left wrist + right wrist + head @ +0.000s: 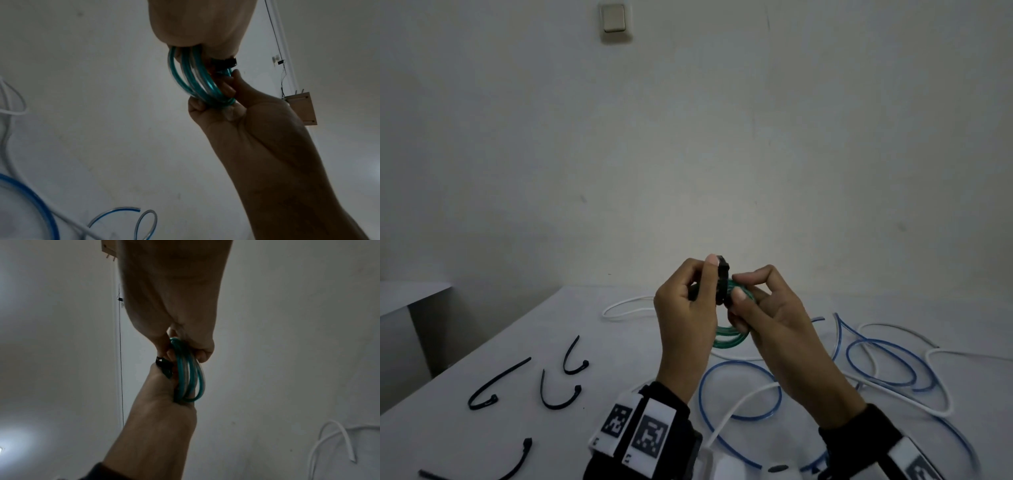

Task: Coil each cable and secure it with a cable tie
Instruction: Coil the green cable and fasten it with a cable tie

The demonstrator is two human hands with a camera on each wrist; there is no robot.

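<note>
A green cable coil (729, 337) of several loops is held up above the white table (571, 329) between both hands. A black cable tie (723, 281) wraps its top. My left hand (714, 274) pinches the tie, thumb pointing up against it, and its fingers curl round the coil. My right hand (738, 286) pinches the coil just right of the tie. The left wrist view shows the green coil (195, 81) with the tie's head (226, 62) sticking out. In the right wrist view the green coil (189, 374) and the tie (164, 366) sit between the two hands.
Several spare black cable ties (560, 394) lie curved on the table's left side. Loose blue cable (739, 390) and white cable (935, 404) sprawl tangled under and right of my hands. The wall rises just behind the table, and a lower surface (410, 294) stands at the far left.
</note>
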